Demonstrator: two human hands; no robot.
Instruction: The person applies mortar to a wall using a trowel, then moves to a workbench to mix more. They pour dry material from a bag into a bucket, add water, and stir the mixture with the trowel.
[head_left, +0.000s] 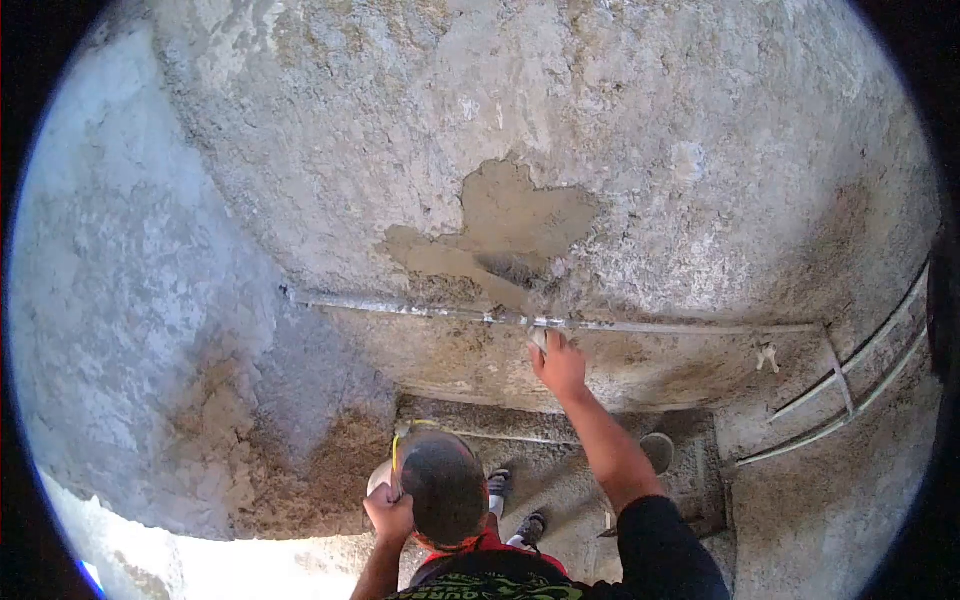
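I saw the right hand raised against the rough grey wall, its fingers closed round a small pale tool whose end pressed on the wall right at a thin pipe. What kind of tool it was I could not tell; only a short pale end showed above the knuckles. The pipe ran left to right across the wall, and the hand sat just under it, about midway along. Directly above the tool lay a patch of fresh brown plaster, darker and smoother than the dry surface around it, its lower edge reaching down to the pipe.

The left hand was low and near, closed on the rim of a round pan with a dark inside and a yellow edge. The pan was held near the body, left of the right forearm, well apart from the wet patch.

Under the pan I could make out two shoes on the dusty floor. At the far right, more pipes ran slantwise along the wall, joined to the first by a short upright piece. At the lower left the wall carried another rough brown area, crumbly in look, beside a paler worn stretch.
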